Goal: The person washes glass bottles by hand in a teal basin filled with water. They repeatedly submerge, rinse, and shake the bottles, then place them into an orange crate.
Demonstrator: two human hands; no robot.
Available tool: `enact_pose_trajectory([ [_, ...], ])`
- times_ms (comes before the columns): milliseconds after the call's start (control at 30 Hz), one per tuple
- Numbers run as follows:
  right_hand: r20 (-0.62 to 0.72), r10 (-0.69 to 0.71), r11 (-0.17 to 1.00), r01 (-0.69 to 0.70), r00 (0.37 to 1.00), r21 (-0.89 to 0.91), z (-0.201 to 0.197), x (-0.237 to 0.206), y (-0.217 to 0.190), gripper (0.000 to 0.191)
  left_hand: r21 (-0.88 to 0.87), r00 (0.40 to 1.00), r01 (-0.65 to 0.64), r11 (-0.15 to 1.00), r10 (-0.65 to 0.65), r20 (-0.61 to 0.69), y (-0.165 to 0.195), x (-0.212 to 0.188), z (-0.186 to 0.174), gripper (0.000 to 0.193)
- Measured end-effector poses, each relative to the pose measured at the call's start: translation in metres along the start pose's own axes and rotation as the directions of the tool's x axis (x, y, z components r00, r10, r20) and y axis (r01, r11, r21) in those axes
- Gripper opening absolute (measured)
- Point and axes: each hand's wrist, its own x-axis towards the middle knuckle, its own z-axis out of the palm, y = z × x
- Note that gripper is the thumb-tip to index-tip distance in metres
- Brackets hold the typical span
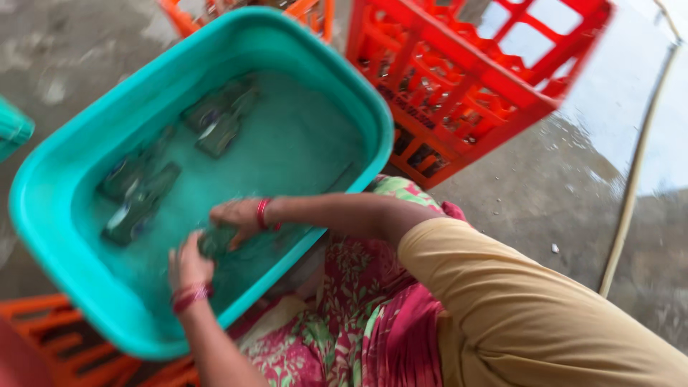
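left hand | fingers clamped on green bottle | right hand | fingers curled on same bottle | teal tub | more bottles far-left | orange crate far-right

We see one big teal tub with about five green bottles in the water, one red crate, and two hands.
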Motion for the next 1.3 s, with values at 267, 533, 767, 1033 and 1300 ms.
enact_pose_trajectory([
  [267, 0.194, -0.029, 0.765, 0.146, 0.981, -0.627, 0.056, 0.022, -0.020, 0.076, 0.059, 0.630, 0.465, 0.884, -0.377, 0.679, -0.022, 0.008, -0.001, 0.076],
  [533, 0.461, 0.229, 0.948, -0.090, 0.857, -0.305, -0.002, 0.033, 0.016, 0.082, -0.019, 0.855, 0.353, 0.935, -0.314, 0.412, 0.001, 0.005, -0.005, 0.078],
  [767, 0.171, 0.003, 0.707, 0.119, 0.985, -0.697, 0.035, 0.001, -0.018, 0.054, -0.038, 0.773, 0.374, 0.926, -0.289, 0.564, -0.003, 0.011, 0.007, 0.094],
  [1033, 0.495, 0.246, 0.951, -0.110, 0.833, -0.288, -0.024, 0.030, -0.011, 0.090, 0.156, 0.913, 0.245, 0.957, -0.282, 0.294, 0.023, 0.013, -0.005, 0.070],
  [1300, 0.192, -0.459, 0.551, 0.447, 0.868, -0.704, 0.008, -0.010, -0.017, 0.063, -0.074, 0.742, 0.336, 0.939, -0.215, 0.635, -0.001, 0.012, -0.001, 0.075],
])
